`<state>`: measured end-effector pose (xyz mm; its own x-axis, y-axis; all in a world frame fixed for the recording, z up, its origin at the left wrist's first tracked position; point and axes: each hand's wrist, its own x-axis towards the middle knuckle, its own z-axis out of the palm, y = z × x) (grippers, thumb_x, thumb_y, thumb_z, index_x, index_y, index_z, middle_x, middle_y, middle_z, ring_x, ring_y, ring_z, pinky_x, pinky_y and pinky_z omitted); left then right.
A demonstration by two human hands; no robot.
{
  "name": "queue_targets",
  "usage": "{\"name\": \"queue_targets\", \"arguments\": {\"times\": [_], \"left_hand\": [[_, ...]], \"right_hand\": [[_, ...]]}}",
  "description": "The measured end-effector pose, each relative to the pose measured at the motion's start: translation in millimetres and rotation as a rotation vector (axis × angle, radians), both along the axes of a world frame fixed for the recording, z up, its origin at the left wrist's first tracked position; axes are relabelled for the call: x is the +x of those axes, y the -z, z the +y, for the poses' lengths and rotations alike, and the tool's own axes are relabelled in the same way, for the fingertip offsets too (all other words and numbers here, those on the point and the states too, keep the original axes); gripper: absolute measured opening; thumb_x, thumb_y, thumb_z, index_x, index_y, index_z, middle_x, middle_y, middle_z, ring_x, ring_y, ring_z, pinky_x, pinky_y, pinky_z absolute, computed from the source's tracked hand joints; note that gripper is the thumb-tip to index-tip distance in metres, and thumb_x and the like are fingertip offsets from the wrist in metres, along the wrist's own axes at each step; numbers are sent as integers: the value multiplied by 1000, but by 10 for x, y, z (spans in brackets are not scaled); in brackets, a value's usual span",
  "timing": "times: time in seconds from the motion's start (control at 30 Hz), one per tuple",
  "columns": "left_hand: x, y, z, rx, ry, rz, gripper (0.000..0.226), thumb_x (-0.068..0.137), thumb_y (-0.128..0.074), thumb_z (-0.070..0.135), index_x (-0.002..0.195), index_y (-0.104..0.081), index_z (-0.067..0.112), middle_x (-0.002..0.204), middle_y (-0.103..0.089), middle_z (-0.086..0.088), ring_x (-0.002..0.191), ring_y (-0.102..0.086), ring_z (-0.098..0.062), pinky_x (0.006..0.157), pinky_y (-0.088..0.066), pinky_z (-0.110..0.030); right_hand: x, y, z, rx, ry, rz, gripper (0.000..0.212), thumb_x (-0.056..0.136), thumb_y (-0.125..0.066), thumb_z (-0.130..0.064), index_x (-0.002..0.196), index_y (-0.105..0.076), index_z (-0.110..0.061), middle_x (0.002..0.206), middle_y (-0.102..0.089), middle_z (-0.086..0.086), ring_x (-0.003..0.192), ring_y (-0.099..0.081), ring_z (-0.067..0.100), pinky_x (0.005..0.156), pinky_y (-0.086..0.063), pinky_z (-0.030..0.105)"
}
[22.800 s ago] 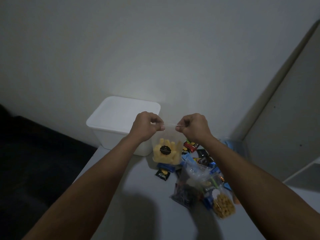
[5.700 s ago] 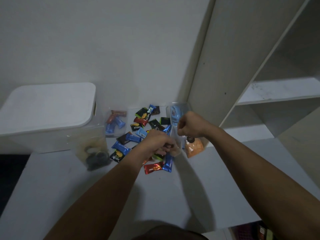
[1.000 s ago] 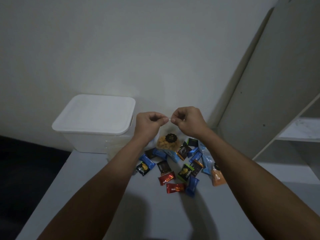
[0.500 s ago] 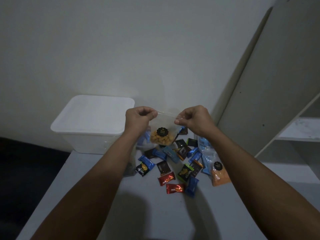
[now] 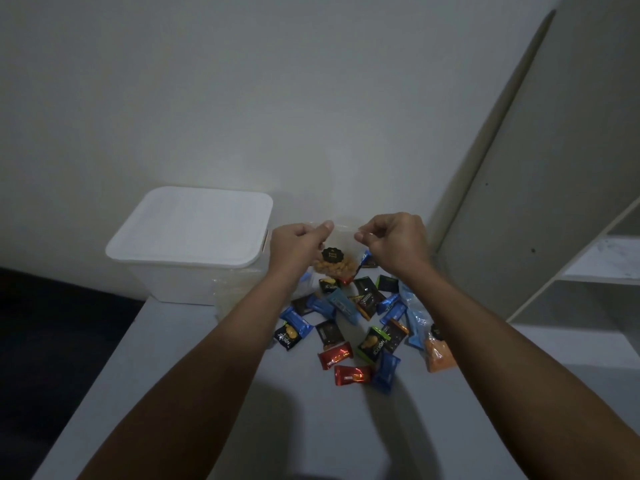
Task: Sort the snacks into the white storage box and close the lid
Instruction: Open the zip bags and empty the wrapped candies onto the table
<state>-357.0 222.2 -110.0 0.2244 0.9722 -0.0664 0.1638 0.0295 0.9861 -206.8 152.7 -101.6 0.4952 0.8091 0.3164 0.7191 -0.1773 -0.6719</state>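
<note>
Left hand (image 5: pixel 294 242) and right hand (image 5: pixel 394 242) fingers pinch the clear bag (image 5: pixel 334 258) of yellow snacks; white storage box (image 5: pixel 194 237) at the table's far-left corner is lidded.

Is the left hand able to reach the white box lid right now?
Probably not yet. The left hand is busy pinching the clear plastic snack bag together with the right hand. The white plastic lid sits close beside it, nothing between.
</note>
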Motion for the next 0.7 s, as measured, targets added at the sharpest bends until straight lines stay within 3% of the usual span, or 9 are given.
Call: {"name": "queue_targets", "arguments": {"times": [0.1, 0.23, 0.4, 0.53, 0.7], "left_hand": [[19, -33, 2, -141, 60, -118, 19, 85, -71, 21, 85, -70, 3, 77, -70, -9, 59, -61, -13, 49, -50, -17], [27, -29, 19, -151, 84, -183, 11, 86, -69, 14, 89, -70, 4, 81, -72, -7, 68, -65, -13, 61, -54, -20], [16, 5, 14, -123, 86, -207, 4, 87, -67, 11, 86, -70, 7, 76, -69, -7, 68, -65, -14, 62, -55, -22], [8, 2, 7, -111, 78, -213, 8, 84, -68, 8, 77, -70, 8, 73, -68, -8, 72, -66, -16, 66, -55, -25], [9, -14, -26, -50, 91, -201, 14, 82, -68, 3, 69, -69, 8, 69, -66, -8, 73, -64, -21, 79, -56, -35]], "right_hand": [[-25, -3, -28, 30, -2, -25, 12, 81, -77, -25, 88, -79, -15, 76, -74, 2, 66, -63, 12, 70, -55, 29], [-2, -4, -48, 76, -45, 32, 14, 80, -78, -21, 91, -79, -11, 83, -76, 5, 60, -59, 6, 68, -55, 29], [13, 24, -64, 70, -129, 94, 15, 80, -79, -20, 91, -77, -11, 87, -75, 3, 75, -67, 10, 71, -56, 27], [21, 3, -67, 9, -240, 192, 26, 79, -79, -28, 99, -76, -13, 90, -74, -1, 80, -67, 3, 69, -52, 16], [33, -19, 11, 2, -203, 260, 13, 87, -70, -20, 90, -75, -8, 80, -73, 3, 78, -70, 18, 76, -59, 37]]}}
